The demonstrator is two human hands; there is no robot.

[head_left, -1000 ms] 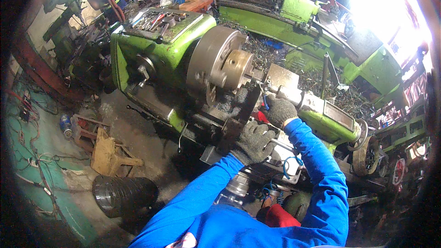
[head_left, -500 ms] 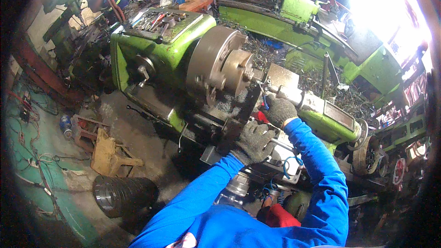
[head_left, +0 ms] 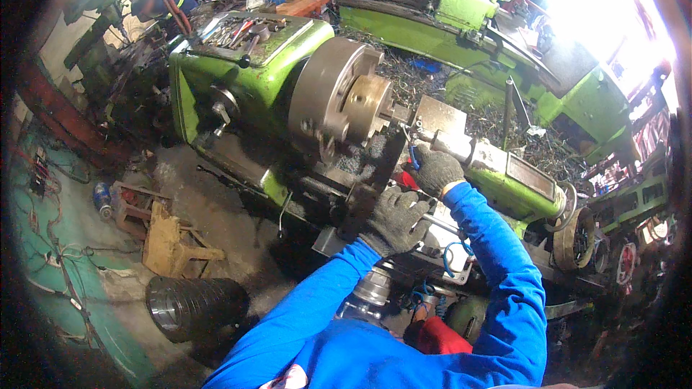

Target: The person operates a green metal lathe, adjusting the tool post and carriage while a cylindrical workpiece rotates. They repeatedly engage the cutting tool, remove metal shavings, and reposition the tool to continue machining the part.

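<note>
A green lathe (head_left: 274, 83) fills the middle of the view, with a large grey chuck (head_left: 328, 97) holding a brass-coloured workpiece (head_left: 367, 104). My left hand (head_left: 395, 217), in a dark grey glove, is closed on a control of the carriage (head_left: 375, 187) below the chuck. My right hand (head_left: 435, 171), also gloved, grips a blue-handled tool (head_left: 413, 156) beside the grey tool post (head_left: 440, 119). Both sleeves are bright blue.
Loose hand tools lie on the headstock top (head_left: 241, 29). A second green lathe (head_left: 461, 7) stands behind, with metal swarf between the two. On the floor at left are a wooden stool (head_left: 176, 241) and a dark ribbed cylinder (head_left: 191, 306). A clear plastic bottle (head_left: 364, 299) stands close to my chest.
</note>
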